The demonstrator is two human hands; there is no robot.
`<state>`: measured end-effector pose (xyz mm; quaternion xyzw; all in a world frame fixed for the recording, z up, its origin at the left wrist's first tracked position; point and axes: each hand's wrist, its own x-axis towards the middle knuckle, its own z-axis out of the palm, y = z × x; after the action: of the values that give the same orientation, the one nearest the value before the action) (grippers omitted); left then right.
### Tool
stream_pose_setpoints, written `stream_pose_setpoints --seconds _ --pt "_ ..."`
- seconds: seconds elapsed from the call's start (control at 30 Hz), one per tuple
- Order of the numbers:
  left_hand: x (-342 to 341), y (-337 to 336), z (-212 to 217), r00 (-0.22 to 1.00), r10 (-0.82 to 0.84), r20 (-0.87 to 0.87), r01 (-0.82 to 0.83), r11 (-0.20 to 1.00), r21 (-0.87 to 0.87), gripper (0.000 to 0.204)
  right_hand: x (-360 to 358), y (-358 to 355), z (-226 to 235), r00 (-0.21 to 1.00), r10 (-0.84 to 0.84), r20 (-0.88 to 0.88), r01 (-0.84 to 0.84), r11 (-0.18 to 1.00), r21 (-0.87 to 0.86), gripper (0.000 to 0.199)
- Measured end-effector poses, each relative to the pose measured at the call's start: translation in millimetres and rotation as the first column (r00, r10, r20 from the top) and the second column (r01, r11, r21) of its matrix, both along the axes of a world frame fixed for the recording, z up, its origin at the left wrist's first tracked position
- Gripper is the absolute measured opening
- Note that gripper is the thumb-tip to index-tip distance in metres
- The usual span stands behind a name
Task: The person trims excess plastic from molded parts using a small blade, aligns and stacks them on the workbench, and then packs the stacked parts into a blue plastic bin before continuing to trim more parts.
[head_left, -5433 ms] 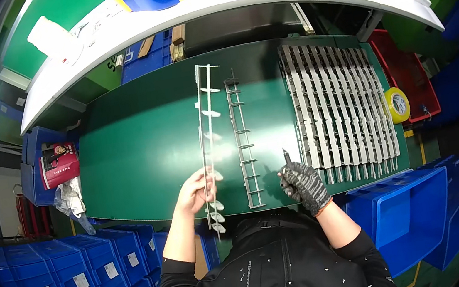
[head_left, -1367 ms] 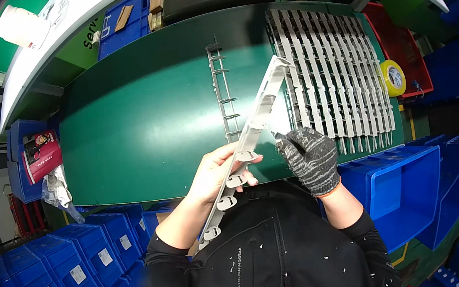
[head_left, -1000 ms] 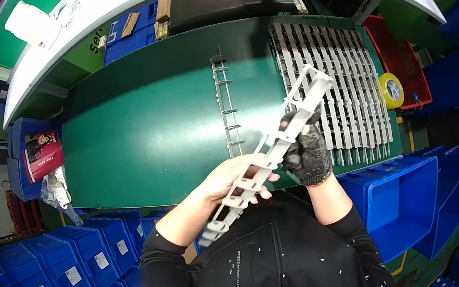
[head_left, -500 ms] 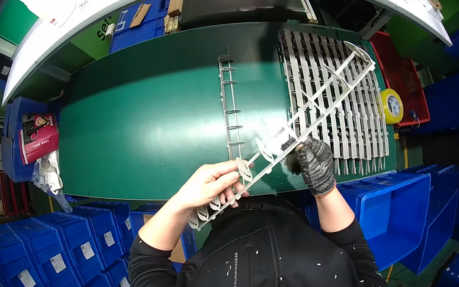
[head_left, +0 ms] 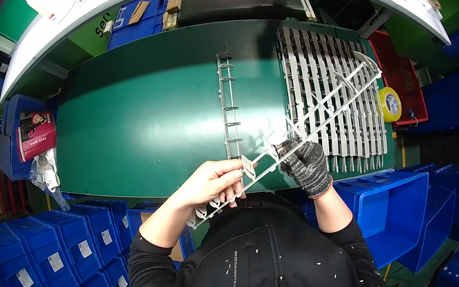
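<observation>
**Grey frame (head_left: 326,122) slanting between bare left hand (head_left: 214,182) and gloved right hand (head_left: 306,166)**

At the far left, a blue box (head_left: 12,143) is holding a red packet (head_left: 37,136), and blue crates (head_left: 61,228) are standing below it. Next, the green table (head_left: 139,133) is stretching rightward. At its near edge, the bare left hand is pinching the grey frame between thumb and fingers beside one of the rounded cross-pieces; the frame's lower end is sticking out past that edge, before the dark jacket (head_left: 241,260). Just beyond that hand, a lone frame (head_left: 223,94) is lying lengthwise on the table. The gloved right hand is curling at the middle of the held frame; whether it is gripping the rail or something small, I cannot tell. Farther right, the held frame's upper end is crossing over packed strips (head_left: 309,72), with a yellow tape roll (head_left: 387,103) and a red tray (head_left: 414,98) sitting beyond.

Progress looks partial: one frame is being handled, one is lying apart, and many similar-looking pieces are resting side by side. Nothing visible is marking which ones are finished.
</observation>
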<state>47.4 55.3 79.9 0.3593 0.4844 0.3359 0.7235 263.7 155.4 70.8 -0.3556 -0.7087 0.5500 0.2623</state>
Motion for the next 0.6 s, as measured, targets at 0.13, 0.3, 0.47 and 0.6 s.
stream_pose_setpoints --seconds 0.13,0.3,0.47,0.6 --pt "-1.5 -3.8 -9.7 0.996 0.068 0.06 -0.069 0.997 0.018 0.024 0.6 -2.7 -12.2 0.992 -0.111 -0.055 0.096 0.967 -0.234 0.022" --pt "2.5 -4.1 -29.8 0.973 0.172 0.151 -0.181 0.982 0.051 0.017 3.5 -7.0 -26.4 0.862 -0.493 -0.117 0.356 0.753 -0.553 0.027" --pt "6.8 -4.1 -32.7 0.972 0.174 0.16 -0.199 0.968 0.152 0.012 -8.9 -14.2 0.8 0.997 -0.038 0.066 0.03 0.992 0.122 0.015" --pt "10.4 -6.8 -29.4 0.978 0.187 -0.097 -0.151 0.945 0.291 0.012 -20.5 -4.1 4.4 0.977 -0.083 0.196 0.02 0.952 0.305 0.014"
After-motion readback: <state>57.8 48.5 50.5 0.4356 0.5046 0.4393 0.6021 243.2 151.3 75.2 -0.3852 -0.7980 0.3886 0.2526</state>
